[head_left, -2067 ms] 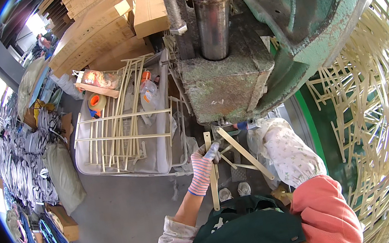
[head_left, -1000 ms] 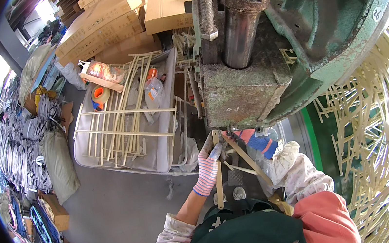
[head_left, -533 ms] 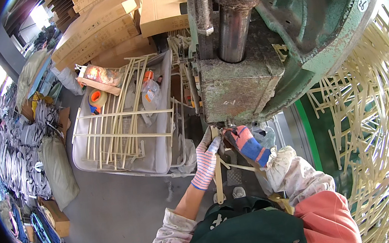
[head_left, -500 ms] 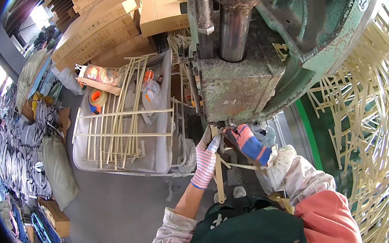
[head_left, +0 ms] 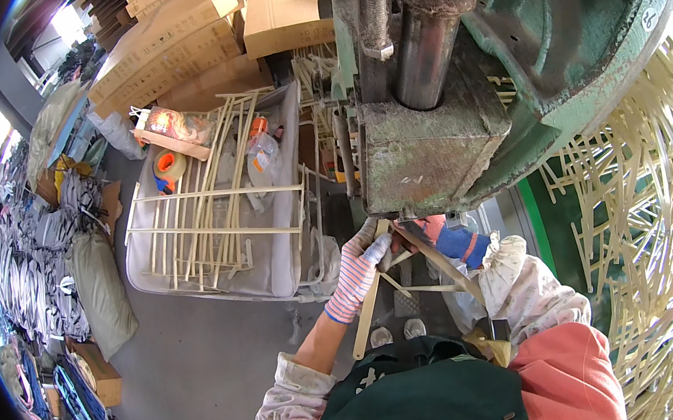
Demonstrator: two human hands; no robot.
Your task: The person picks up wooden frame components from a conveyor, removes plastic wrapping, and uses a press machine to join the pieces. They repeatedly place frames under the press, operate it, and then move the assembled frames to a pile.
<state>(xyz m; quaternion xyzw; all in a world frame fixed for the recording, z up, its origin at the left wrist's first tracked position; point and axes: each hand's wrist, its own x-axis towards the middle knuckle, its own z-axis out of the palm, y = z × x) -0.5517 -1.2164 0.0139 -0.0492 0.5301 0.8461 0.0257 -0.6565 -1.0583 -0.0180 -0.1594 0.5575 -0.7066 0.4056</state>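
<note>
My left hand point(head_left: 359, 271), in a striped pink and white glove, is closed around the upper part of a flat cream strip point(head_left: 367, 316). The strip slants down toward my apron. My right hand point(head_left: 458, 243), in a pink and blue glove, is closed on a second flat strip point(head_left: 452, 273), which slants down to the right across it and hides some of its fingers. Both upper strip ends meet by my fingertips, just below the press's heavy metal block point(head_left: 423, 156). Whether the ends are joined, I cannot tell.
The green press frame point(head_left: 590, 66) rises ahead and right. At left stands a pale tub point(head_left: 281, 272) with strips, a tape roll point(head_left: 169, 168) and a plastic bottle point(head_left: 262, 159). A large heap of cream strips point(head_left: 645, 229) lies right. Cardboard boxes point(head_left: 172, 57) are stacked behind.
My left hand's strip has swung from upright to a slant, its lower end moving left. A second strip now shows across my right hand, which has shifted slightly right.
</note>
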